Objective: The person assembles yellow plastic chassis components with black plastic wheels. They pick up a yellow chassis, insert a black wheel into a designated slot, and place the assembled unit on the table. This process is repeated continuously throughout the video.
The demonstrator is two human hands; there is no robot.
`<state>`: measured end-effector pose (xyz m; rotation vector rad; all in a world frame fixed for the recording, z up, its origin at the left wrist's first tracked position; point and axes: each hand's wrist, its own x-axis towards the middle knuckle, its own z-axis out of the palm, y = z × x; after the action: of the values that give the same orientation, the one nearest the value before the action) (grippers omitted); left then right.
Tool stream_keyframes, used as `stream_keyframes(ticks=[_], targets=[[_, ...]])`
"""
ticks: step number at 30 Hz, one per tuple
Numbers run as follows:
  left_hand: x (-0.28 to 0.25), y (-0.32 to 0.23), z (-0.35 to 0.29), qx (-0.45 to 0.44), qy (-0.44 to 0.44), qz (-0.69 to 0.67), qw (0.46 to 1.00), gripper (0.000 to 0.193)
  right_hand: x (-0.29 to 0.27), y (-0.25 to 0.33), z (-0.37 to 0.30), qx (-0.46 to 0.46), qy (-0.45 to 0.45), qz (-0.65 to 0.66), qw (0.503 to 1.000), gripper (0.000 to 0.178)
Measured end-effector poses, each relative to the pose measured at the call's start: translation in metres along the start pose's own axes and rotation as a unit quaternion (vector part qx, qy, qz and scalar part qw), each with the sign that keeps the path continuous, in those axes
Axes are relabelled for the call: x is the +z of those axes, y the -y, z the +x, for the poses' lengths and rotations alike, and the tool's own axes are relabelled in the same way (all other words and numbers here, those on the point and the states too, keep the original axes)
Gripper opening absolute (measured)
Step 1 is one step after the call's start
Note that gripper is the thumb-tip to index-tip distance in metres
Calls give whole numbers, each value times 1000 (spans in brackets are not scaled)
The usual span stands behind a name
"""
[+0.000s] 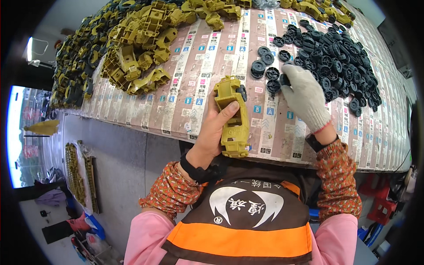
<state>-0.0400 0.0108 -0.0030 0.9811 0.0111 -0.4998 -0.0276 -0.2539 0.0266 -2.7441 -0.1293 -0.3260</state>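
Note:
My bare left hand (208, 132) is wrapped round a yellow plastic toy car body (235, 134), thumb lying across its open hollow. One dark wheel (241, 92) sits on the right side of the body, near its far end. My right hand (308, 100), in a whitish knitted glove, is bent over the near-left edge of a heap of dark toy wheels (338, 62). Between its thumb and fingers shows a dark toy wheel (285, 79), partly hidden by the glove. Several loose wheels (258, 67) lie just left of those fingers.
Yellow car bodies (145, 35) are heaped at the far left of the table (185, 99), which is covered in printed sheets. Beyond them, yellow bodies with dark wheels (75, 66) form a big pile. Red stools (379, 198) stand below at the right.

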Motion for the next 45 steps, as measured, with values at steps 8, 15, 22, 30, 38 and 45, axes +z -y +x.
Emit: stream_keyframes(ticks=[8,15,22,30,38,45], targets=[[11,6,9,57,-28,-36,997,56,-13,54,-66,128,183,475,851,40],[20,6,10,104,-33,-7,994,53,-9,70,-91,158,185,540,806,45],[30,6,4,179,-44,67,981,83,-3,85,-108,171,110,493,846,39],[44,18,-14,447,-4,290,846,93,-11,98,-112,107,128,436,884,58],[53,4,11,295,-62,64,951,93,-23,98,-58,61,149,289,944,85],[4,-41,28,188,-32,218,957,67,-39,21,55,257,186,539,780,46]])
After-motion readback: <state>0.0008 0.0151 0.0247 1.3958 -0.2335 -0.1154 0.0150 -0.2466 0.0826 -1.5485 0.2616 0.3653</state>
